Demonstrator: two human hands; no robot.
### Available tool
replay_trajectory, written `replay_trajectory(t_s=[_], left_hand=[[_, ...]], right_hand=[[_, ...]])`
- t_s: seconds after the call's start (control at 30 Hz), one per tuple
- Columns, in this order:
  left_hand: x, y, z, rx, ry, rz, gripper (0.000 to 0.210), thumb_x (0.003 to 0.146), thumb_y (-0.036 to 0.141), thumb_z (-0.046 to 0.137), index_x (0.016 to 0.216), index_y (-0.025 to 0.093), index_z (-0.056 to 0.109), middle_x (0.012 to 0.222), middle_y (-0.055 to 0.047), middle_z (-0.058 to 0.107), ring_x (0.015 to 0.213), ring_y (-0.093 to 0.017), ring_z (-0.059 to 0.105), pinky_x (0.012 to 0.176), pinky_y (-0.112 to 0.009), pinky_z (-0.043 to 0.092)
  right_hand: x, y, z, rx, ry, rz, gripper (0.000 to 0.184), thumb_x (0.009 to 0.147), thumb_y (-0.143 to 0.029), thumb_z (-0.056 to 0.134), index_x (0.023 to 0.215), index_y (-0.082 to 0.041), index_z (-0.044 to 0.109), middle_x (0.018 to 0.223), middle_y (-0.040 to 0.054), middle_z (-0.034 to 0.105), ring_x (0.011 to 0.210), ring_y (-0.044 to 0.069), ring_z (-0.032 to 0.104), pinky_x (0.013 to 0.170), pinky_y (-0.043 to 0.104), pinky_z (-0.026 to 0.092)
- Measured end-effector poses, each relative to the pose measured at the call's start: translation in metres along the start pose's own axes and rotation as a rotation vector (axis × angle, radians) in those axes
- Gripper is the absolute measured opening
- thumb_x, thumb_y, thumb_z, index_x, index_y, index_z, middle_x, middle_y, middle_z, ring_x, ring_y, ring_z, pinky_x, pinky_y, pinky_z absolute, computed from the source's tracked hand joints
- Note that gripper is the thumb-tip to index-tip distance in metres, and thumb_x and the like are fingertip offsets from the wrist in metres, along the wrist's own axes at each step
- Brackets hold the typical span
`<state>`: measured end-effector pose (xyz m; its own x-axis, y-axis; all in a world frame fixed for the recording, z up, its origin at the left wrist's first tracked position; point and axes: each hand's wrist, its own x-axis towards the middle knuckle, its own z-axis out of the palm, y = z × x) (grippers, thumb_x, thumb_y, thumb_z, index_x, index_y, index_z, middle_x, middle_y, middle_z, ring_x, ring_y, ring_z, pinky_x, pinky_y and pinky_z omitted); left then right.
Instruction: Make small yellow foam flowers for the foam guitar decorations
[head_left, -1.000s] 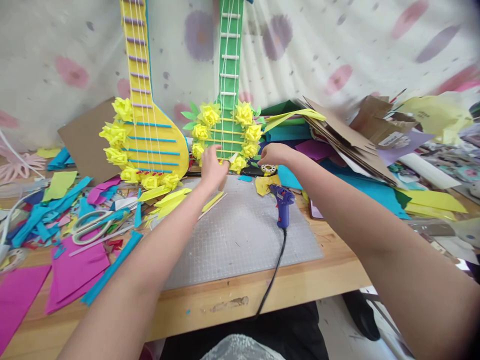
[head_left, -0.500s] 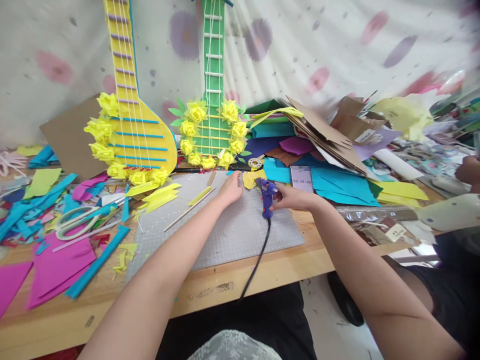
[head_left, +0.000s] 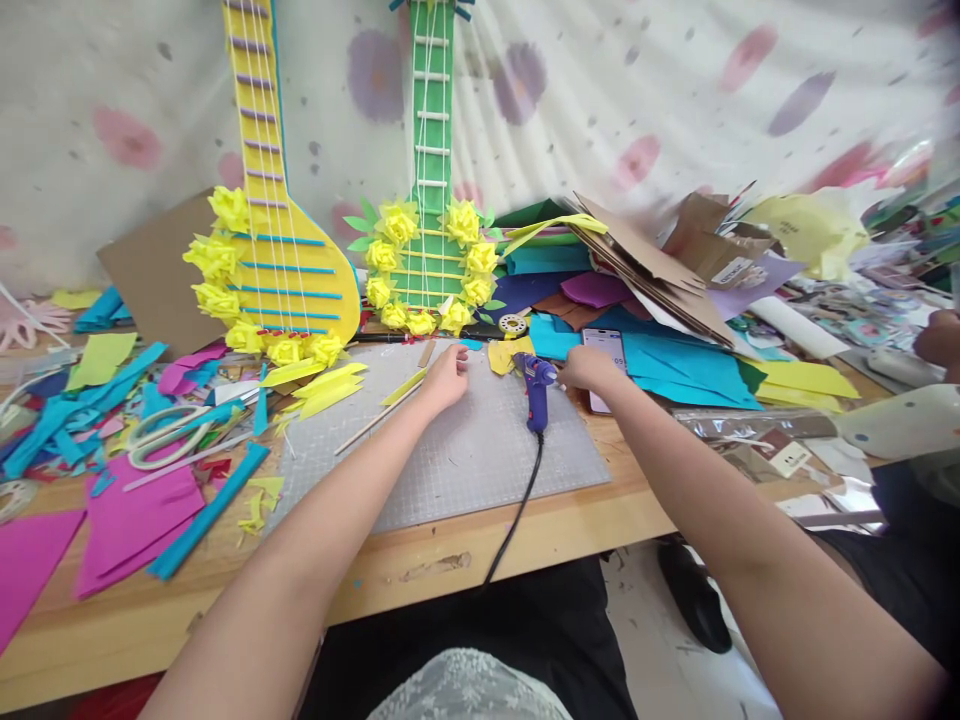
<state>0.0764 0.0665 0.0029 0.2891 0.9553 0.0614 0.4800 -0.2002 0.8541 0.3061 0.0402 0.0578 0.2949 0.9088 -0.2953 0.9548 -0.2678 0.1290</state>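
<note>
My left hand (head_left: 448,374) hovers over the grey cutting mat (head_left: 457,470), fingers lightly curled and apart, with nothing seen in them. A blue hot glue gun (head_left: 536,400) stands on the mat's right side, its black cord running down over the table edge. Just right of its nozzle is my right hand (head_left: 589,370), fingers bent together at the tip; whatever they hold, if anything, is hidden. That hand partly covers a phone (head_left: 604,345). Behind the glue gun lies a yellow paper piece (head_left: 504,356). A thin stick (head_left: 375,418) rests left of my left hand.
A yellow paper lute (head_left: 300,270) and a green one (head_left: 429,230), both edged with yellow paper flowers, lean at the back. Scissors (head_left: 161,440) and paper scraps crowd the left. Cardboard (head_left: 637,255) and blue paper (head_left: 682,365) pile up right. Another person's hand (head_left: 937,345) shows far right.
My right hand has come off the glue gun's handle and moved up and right, over the phone. My left hand has drawn back left from the yellow paper. The view has shifted slightly.
</note>
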Motion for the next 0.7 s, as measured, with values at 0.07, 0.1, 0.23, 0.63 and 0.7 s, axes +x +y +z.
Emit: replay_trajectory(t_s=[0.07,0.1,0.23,0.63,0.7], left_hand=[[-0.002,0.0,-0.006,-0.019,0.015,-0.003,0.049,0.063,0.0,0.045,0.11,0.015,0.049,0.108,-0.01,0.058,0.083,-0.013,0.058,0.081,-0.031,0.046],[-0.004,-0.001,-0.009,-0.032,0.02,-0.002,0.049,0.063,0.0,0.045,0.109,0.014,0.049,0.108,-0.01,0.057,0.082,-0.013,0.059,0.081,-0.031,0.046],[-0.007,-0.001,-0.016,-0.076,0.044,-0.028,0.046,0.062,-0.001,0.045,0.105,0.015,0.05,0.105,-0.009,0.057,0.08,-0.012,0.059,0.081,-0.031,0.046],[-0.021,0.014,-0.03,-0.356,0.127,-0.069,0.029,0.071,0.005,0.048,0.099,0.014,0.049,0.1,-0.008,0.058,0.073,-0.008,0.06,0.077,-0.028,0.047],[-0.027,0.02,-0.039,-0.558,0.101,-0.125,0.018,0.078,0.018,0.047,0.096,0.015,0.049,0.098,-0.008,0.059,0.071,-0.009,0.061,0.072,-0.028,0.049]], right_hand=[[-0.004,0.018,-0.012,0.074,-0.128,-0.086,0.023,0.065,-0.034,0.058,0.072,-0.013,0.063,0.075,0.0123,0.063,0.069,0.022,0.06,0.056,0.028,0.043],[-0.008,0.028,-0.018,0.132,-0.193,-0.132,0.022,0.064,-0.036,0.059,0.066,-0.015,0.06,0.068,0.0091,0.06,0.062,0.019,0.057,0.053,0.028,0.041],[-0.033,0.062,-0.044,0.42,-0.433,-0.33,0.022,0.06,-0.041,0.06,0.059,-0.019,0.055,0.055,0.0007,0.05,0.049,0.011,0.045,0.044,0.024,0.035],[-0.08,0.009,-0.086,0.379,-0.268,-0.596,0.012,0.064,-0.03,0.054,0.07,-0.02,0.057,0.062,-0.0019,0.05,0.055,0.009,0.045,0.054,0.022,0.038],[-0.084,-0.019,-0.086,0.343,-0.276,-0.678,0.012,0.065,-0.03,0.054,0.07,-0.02,0.057,0.063,-0.002,0.052,0.056,0.009,0.047,0.055,0.021,0.039]])
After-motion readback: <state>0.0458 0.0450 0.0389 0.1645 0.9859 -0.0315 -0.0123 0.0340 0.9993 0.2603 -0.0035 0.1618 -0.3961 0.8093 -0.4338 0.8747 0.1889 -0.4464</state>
